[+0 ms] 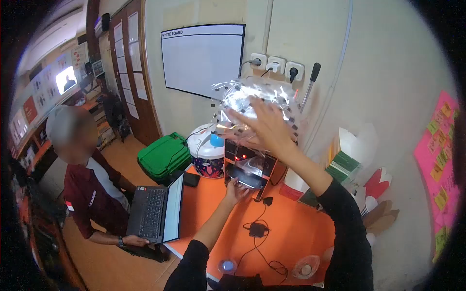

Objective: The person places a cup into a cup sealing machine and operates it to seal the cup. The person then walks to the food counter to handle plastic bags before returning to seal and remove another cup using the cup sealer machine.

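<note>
By the near edge of the tabletop (206, 218), see a small blue thing (227, 266); farther in, an adapter (257, 229) with looped cable (273, 266). Reaches palm up with the left hand (237, 191), fingers half curled, to the edge of the dark tray (245, 177) at the front of the box (242, 153); unclear whether gripping it. Extends the right hand (268, 123), fingers spread wide, not clenched, over clear plastic (237, 99) atop the box. Toward the far left corner, a cooker (208, 154); beyond, a whiteboard (204, 60).
</note>
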{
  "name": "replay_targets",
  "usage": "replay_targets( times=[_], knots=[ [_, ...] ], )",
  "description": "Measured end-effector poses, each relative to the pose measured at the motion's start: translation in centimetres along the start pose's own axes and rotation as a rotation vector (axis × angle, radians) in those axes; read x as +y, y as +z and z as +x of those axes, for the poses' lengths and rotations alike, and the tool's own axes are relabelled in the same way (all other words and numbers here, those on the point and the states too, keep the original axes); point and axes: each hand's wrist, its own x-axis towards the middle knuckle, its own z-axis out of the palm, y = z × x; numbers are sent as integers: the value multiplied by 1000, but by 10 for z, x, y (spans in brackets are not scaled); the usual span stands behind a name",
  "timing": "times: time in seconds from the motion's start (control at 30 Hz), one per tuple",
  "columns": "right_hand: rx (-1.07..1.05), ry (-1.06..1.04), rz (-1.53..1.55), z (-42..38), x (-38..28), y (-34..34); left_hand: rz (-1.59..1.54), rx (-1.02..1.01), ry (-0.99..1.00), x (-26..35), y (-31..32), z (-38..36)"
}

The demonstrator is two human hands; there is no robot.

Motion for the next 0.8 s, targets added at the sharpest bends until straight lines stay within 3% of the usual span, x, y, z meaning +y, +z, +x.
replay_targets(
  times=[0.17, 0.3, 0.37, 0.43, 0.5, 0.63, 0.7, 0.77, 0.8],
  knots=[
    [-100, 183, -77, 12, 3, 11, 60, -24, 28, 1, -10, -25],
    [-107, 190, 22, 22, 20, 14, 106, 17, 25, 2, -20, -46],
    [-269, 243, 114, 31, 28, 6, 133, 49, 25, 3, -20, -60],
    [-239, 245, 142, 35, 38, 12, 161, 80, 26, 4, -24, -70],
    [-348, 258, 183, 40, 44, 7, 159, -16, 37, 2, -38, -76],
    [-480, 319, 262, 53, 61, 1, 203, 25, 12, 3, -48, -95],
    [-444, 305, 328, 55, 75, 11, 233, 18, -25, 4, -52, -107],
    [-561, 330, 504, 58, 83, 5, 234, 12, -20, 3, -58, -113],
    [-432, 336, 560, 55, 85, 12, 235, -2, -15, 2, -61, -115]
  ],
)
